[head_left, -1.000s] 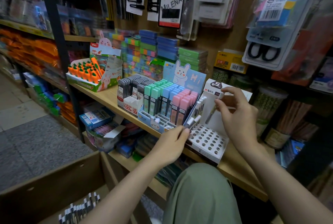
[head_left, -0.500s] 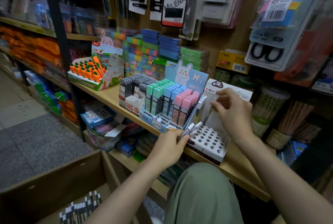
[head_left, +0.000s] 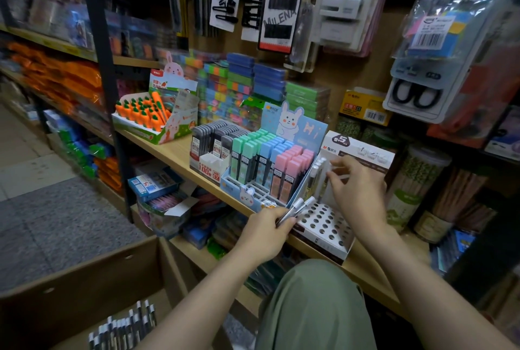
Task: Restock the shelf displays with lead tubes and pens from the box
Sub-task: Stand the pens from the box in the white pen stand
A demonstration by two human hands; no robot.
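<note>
A white pen display stand (head_left: 326,225) with rows of round holes sits on the wooden shelf (head_left: 174,149). My left hand (head_left: 267,227) grips two clear pens (head_left: 298,207) just left of the stand's front. My right hand (head_left: 356,183) pinches a pen at the stand's back left, where a few pens (head_left: 316,178) stand upright. A blue rabbit display (head_left: 270,169) of green, blue and pink lead tubes stands beside it. A cardboard box (head_left: 84,287) at bottom left holds several more pens (head_left: 123,327).
Dark lead tube packs (head_left: 213,141) and an orange carrot-pen display (head_left: 149,113) sit further left on the shelf. Jars of pencils (head_left: 416,180) stand to the right. Hanging packs of clips and scissors (head_left: 416,96) overhang the shelf. My green-trousered knee (head_left: 315,307) is below.
My right hand has lowered the pen from above the stand down to its back left rows. My left hand has shifted slightly left, still holding its pens.
</note>
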